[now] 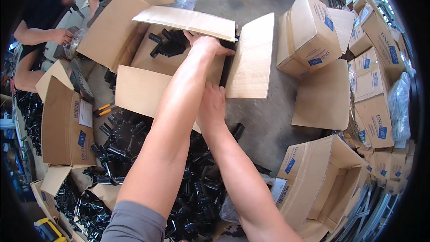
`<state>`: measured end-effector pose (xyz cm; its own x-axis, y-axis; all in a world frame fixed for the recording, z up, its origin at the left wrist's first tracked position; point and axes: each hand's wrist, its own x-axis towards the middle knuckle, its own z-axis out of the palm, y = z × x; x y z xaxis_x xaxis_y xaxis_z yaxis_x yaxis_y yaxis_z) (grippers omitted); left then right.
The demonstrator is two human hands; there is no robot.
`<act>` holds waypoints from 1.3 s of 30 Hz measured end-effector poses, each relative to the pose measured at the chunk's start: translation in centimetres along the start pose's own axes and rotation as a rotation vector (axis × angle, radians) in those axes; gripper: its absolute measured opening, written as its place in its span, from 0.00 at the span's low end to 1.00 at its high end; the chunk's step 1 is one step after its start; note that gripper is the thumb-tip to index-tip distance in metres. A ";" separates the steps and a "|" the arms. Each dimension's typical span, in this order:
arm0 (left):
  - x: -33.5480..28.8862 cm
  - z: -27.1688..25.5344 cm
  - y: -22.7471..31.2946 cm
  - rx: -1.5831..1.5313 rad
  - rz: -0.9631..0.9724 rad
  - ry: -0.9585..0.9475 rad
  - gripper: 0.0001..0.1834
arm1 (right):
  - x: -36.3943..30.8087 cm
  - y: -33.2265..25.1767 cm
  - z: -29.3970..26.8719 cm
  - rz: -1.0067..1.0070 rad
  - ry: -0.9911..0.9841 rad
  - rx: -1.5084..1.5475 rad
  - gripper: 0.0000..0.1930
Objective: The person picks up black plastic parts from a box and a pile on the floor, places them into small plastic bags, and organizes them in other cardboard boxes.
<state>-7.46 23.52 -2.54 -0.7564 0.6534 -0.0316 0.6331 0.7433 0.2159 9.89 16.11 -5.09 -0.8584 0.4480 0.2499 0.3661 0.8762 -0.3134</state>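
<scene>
Left hand [207, 45] at 12 o'clock, fingers clamped on black part [227, 65] inside open carton [251, 58]; right hand [211, 103] just below, finger state indiscernible.

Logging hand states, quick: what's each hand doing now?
Left hand: closed on a black part inside the open carton.
Right hand: at the carton's edge; grip cannot be told.

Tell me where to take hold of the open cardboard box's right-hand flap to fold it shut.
Take the right-hand flap by its free outer edge, the right one, coming in from the right. It lies splayed flat outward, so that edge is bare and farthest from the hinge, which probably gives the easiest swing. Both hands, left hand and right hand, crowd the hinge side of the open cardboard box.
</scene>
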 end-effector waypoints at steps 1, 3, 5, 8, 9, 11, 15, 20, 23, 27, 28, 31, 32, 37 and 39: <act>0.1 0.7 1.6 0.051 -0.015 0.017 0.64 | -0.3 1.0 0.2 0.027 -0.009 -0.020 0.06; 0.1 1.6 3.4 0.172 -0.064 0.062 0.65 | -0.6 1.7 0.1 0.015 0.066 0.023 0.06; 2.0 1.9 1.2 0.252 -0.124 -0.043 0.67 | -0.5 0.6 0.6 -0.004 0.052 -0.007 0.06; 2.1 2.2 -0.2 0.254 -0.028 0.002 0.67 | -0.2 0.7 0.7 0.004 0.039 -0.053 0.06; 2.1 2.2 -0.8 0.289 0.002 0.017 0.68 | -0.1 0.4 0.6 0.017 0.033 -0.052 0.08; 2.1 2.2 -2.3 0.213 0.014 0.023 0.67 | -0.1 0.2 0.2 0.025 0.025 -0.004 0.12; 2.0 3.3 -6.3 0.168 0.226 0.125 0.63 | 0.1 -0.5 -0.2 0.039 -0.002 0.078 0.23; -0.6 2.0 -6.7 0.170 0.370 0.185 0.59 | 0.3 0.2 -0.3 0.068 -0.004 0.036 0.24; -2.3 -0.9 -7.8 -0.032 0.541 0.020 0.59 | 0.1 0.0 0.1 0.052 0.009 0.018 0.24; -3.2 -1.8 -7.1 -0.093 0.429 -0.236 0.63 | 0.1 -0.2 0.1 0.042 0.032 0.007 0.25; -3.4 -1.6 -6.4 -0.166 0.462 -0.136 0.65 | 0.1 -0.1 0.0 0.046 0.029 0.017 0.25; -4.5 -0.9 -2.8 0.096 0.284 -0.076 0.73 | 0.0 0.1 -0.2 0.061 0.009 0.044 0.26; -4.1 0.7 -3.5 0.064 0.301 -0.031 0.70 | 0.2 -0.3 -0.1 0.054 0.009 0.054 0.26; -2.5 1.7 -5.3 -0.069 0.506 0.144 0.57 | 0.2 0.0 -0.3 0.057 -0.023 0.022 0.26; -2.6 1.5 -5.8 -0.086 0.616 0.228 0.53 | 0.1 0.0 -0.1 0.054 -0.026 0.014 0.26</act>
<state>-8.96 17.73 -5.22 -0.2817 0.9015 0.3284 0.9529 0.2227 0.2059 9.85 16.11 -5.01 -0.8467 0.4897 0.2082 0.4073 0.8482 -0.3386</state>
